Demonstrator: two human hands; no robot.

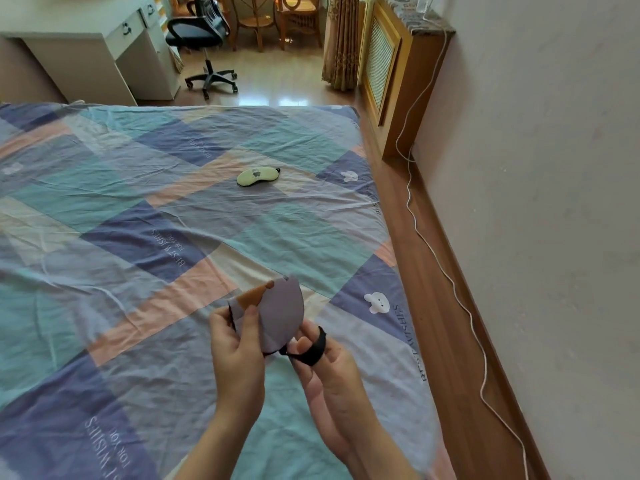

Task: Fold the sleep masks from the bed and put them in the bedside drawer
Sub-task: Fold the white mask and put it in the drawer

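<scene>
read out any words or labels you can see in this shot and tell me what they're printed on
"BEST WISHES FOR YOU": printed on a dark blue patch of the bedsheet, seen upside down.
"BEST WISHES": along the sheet's right edge, by a white bear print.
Other sheet prints farther off and near the bottom: too blurred or cut off.
Both sleep masks: no readable text.

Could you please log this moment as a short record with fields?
setting: bed with patchwork cover
held item: lilac sleep mask, folded over
left hand: pinches the mask's edge
right hand: black strap looped round a finger
waiting: green sleep mask, flat on the bed, further off
drawer: bedside drawer not in view
</scene>
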